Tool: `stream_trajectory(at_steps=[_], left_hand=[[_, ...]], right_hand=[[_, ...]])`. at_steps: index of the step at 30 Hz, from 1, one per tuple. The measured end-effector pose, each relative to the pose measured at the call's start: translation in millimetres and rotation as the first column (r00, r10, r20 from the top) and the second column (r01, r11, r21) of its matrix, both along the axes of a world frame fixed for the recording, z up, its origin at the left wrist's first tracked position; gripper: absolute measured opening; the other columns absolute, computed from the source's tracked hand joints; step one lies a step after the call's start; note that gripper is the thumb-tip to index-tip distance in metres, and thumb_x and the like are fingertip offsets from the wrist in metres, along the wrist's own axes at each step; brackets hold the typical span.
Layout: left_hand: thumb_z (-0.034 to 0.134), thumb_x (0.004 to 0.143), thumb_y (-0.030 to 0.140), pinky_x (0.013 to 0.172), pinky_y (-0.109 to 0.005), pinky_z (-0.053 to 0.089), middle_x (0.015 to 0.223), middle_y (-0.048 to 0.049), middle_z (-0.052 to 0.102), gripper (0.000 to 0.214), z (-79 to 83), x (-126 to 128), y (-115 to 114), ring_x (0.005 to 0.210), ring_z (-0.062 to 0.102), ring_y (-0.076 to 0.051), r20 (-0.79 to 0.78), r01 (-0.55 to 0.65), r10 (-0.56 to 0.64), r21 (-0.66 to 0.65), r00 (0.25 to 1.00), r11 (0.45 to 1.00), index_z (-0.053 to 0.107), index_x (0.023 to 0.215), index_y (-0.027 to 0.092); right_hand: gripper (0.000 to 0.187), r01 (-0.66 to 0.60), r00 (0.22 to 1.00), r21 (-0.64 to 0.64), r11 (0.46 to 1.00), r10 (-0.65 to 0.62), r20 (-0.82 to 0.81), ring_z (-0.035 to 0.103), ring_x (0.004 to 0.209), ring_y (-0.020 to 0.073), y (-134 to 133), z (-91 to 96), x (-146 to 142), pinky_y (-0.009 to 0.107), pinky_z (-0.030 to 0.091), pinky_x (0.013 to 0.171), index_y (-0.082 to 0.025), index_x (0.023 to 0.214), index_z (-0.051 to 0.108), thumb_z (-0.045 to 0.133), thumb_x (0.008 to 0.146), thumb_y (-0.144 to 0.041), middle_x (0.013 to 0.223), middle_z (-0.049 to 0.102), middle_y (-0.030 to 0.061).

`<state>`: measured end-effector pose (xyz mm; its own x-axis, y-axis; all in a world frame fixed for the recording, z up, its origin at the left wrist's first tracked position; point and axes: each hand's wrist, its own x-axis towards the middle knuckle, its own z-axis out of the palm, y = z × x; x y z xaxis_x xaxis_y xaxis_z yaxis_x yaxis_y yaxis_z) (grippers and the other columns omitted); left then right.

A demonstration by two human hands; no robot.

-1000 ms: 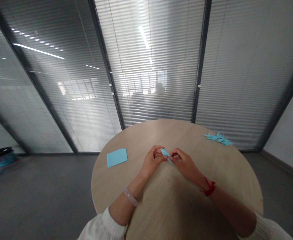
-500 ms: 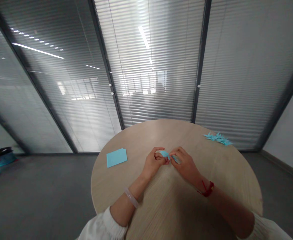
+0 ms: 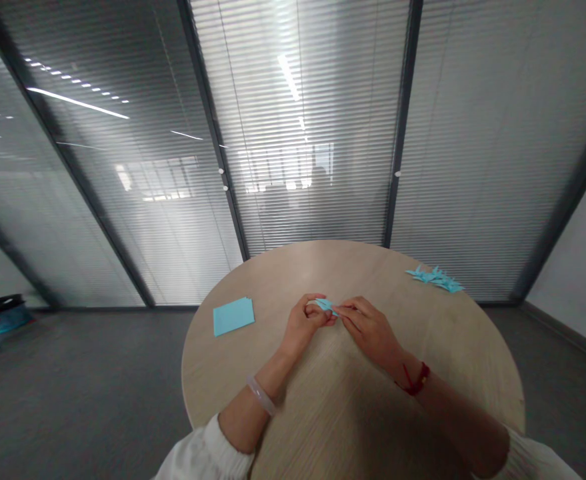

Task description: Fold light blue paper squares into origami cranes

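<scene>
Between my two hands, above the middle of the round table (image 3: 293, 373), is a small piece of folded blue paper (image 3: 325, 305). My left hand (image 3: 307, 323) is closed on it, thumb and fingers pinching it from the left. From the right, my right hand (image 3: 367, 327) touches the paper's right end, its fingertips pressed together on it. My fingers hide part of the paper, so its full shape does not show. Left of my left hand lies a flat stack of blue paper sheets (image 3: 233, 316).
A heap of pointed folded blue paper pieces (image 3: 435, 278) lies near the table's far right edge. Glass panels with blinds (image 3: 317, 200) stand just behind the table. On the floor at far left are dark, red and blue objects (image 3: 3, 320).
The folded paper has turned between my fingers and looks narrower. My right hand's fingers have straightened and shifted slightly left along it. The stack and the heap stay put.
</scene>
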<state>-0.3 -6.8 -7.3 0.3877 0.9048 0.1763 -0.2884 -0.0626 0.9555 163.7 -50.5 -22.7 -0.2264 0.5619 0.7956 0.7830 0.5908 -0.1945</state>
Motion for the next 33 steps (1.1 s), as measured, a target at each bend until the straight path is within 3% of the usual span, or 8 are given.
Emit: stream_trajectory(at_steps=[9, 14, 19, 25, 29, 33], left_hand=[[0.071, 0.06, 0.012, 0.065, -0.027, 0.055, 0.055, 0.0079, 0.06, 0.04, 0.6, 4.6, -1.9, 0.057, 0.064, -0.012, -0.113, -0.041, 0.046, 0.046, 0.993, 0.998, 0.055, 0.097, 0.016], [0.07, 0.059, 0.01, 0.062, -0.025, 0.054, 0.053, 0.0103, 0.057, 0.041, 0.8, 5.5, -5.4, 0.055, 0.062, -0.011, -0.111, -0.062, 0.064, 0.02, 0.992, 0.998, 0.056, 0.097, 0.017], [0.074, 0.061, 0.016, 0.072, -0.029, 0.055, 0.055, 0.0094, 0.059, 0.043, 1.9, 4.1, -8.6, 0.056, 0.062, -0.011, -0.033, -0.065, 0.065, -0.007, 0.997, 0.998, 0.056, 0.1, 0.016], [0.081, 0.059, 0.022, 0.079, -0.03, 0.052, 0.071, 0.0016, 0.068, 0.052, 4.4, 1.1, -6.1, 0.073, 0.066, -0.015, 0.0, -0.099, 0.099, 0.03, 0.995, 0.995, 0.056, 0.105, 0.016], [0.079, 0.063, 0.03, 0.079, -0.032, 0.053, 0.073, 0.0007, 0.068, 0.041, 2.8, -0.2, -2.0, 0.073, 0.066, -0.015, 0.024, -0.134, 0.133, 0.049, 0.991, 0.99, 0.057, 0.095, 0.016], [0.075, 0.066, 0.032, 0.073, -0.03, 0.053, 0.072, 0.0008, 0.068, 0.033, 0.9, -1.1, 0.7, 0.071, 0.066, -0.016, -0.038, -0.136, 0.141, 0.114, 0.989, 0.984, 0.055, 0.087, 0.017]], right_hand=[[0.022, 0.105, 0.993, -0.085, 0.991, -0.1, 0.056, 0.059, 0.08, 0.0203, 0.4, -4.4, -1.4, 0.034, 0.049, 0.073, -0.018, 0.092, 0.067, 0.044, 0.093, -0.021, 0.084, 0.065, 0.0083], [0.022, 0.193, 0.962, -0.045, 0.98, -0.18, 0.204, 0.057, 0.078, 0.0214, -4.2, -1.5, -6.6, 0.033, 0.047, 0.07, -0.016, 0.09, 0.067, 0.045, 0.092, -0.019, 0.081, 0.063, 0.0091], [0.024, 0.217, 0.926, 0.032, 0.976, -0.216, 0.308, 0.056, 0.079, 0.0235, -4.9, -2.4, -9.4, 0.036, 0.046, 0.07, -0.014, 0.097, 0.066, 0.043, 0.092, -0.015, 0.084, 0.064, 0.0116], [0.035, 0.164, 0.948, 0.052, 0.985, -0.172, 0.267, 0.057, 0.091, 0.026, -1.3, -4.3, -12.0, 0.04, 0.049, 0.076, -0.012, 0.116, 0.059, 0.034, 0.092, -0.008, 0.101, 0.063, 0.0162], [0.035, 0.114, 0.955, 0.02, 0.993, -0.115, 0.275, 0.056, 0.097, 0.0271, -3.6, -0.4, -15.1, 0.042, 0.05, 0.08, -0.012, 0.116, 0.058, 0.035, 0.09, -0.007, 0.107, 0.062, 0.0168], [0.028, 0.069, 0.997, -0.017, 0.998, -0.068, 0.042, 0.057, 0.098, 0.0251, -4.1, 2.4, -11.1, 0.043, 0.049, 0.086, -0.018, 0.114, 0.06, 0.043, 0.092, -0.018, 0.105, 0.062, 0.0134]])
